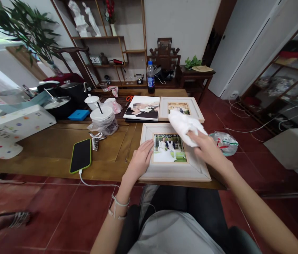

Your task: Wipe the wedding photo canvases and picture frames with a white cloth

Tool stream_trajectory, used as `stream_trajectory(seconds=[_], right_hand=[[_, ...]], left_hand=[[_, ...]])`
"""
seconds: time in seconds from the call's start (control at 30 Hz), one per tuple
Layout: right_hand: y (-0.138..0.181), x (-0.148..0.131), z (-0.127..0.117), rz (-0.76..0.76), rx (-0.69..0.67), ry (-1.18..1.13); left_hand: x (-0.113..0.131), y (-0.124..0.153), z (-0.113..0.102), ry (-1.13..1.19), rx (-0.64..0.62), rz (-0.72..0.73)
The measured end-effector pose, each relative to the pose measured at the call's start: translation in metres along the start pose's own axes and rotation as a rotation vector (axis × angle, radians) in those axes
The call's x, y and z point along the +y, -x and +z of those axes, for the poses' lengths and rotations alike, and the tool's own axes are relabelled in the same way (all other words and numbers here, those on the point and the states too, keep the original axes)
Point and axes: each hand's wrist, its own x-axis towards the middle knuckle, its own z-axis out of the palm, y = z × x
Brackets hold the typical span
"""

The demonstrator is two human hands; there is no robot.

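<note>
A white picture frame (149, 173) with a wedding photo (169, 148) lies flat on the wooden table in front of me. My left hand (140, 157) rests on its left side, fingers stretched out over the border. In my right hand (204, 144) is a bunched white cloth (184, 127), held over the upper right corner of the frame. The cloth hides that corner and also part of a second framed photo (195, 106) behind it. Left of the second frame lies a photo book (143, 107) with a picture on its cover.
On the table (117, 169) to the left are a phone (81, 155) on a charging cable, a lidded plastic cup (102, 118) and a blue box (78, 115). A cola bottle (151, 77) stands behind the book. A plastic bag (224, 143) sits beyond the right edge.
</note>
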Motion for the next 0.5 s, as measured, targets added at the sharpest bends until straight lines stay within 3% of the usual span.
stream_trajectory(seconds=[0.1, 0.23, 0.33, 0.5], right_hand=[[-0.027, 0.017, 0.013, -0.016, 0.063, 0.126], [-0.045, 0.020, 0.034, -0.097, -0.057, 0.223], [-0.041, 0.013, 0.039, -0.121, -0.115, 0.230], [-0.007, -0.010, 0.026, -0.220, -0.225, 0.143]], left_hand=[[-0.001, 0.000, 0.001, 0.007, 0.001, 0.008], [-0.001, 0.000, 0.001, 0.015, 0.013, 0.002], [0.000, 0.001, 0.001, 0.014, 0.009, -0.013], [0.001, 0.000, 0.000, 0.009, 0.019, -0.008]])
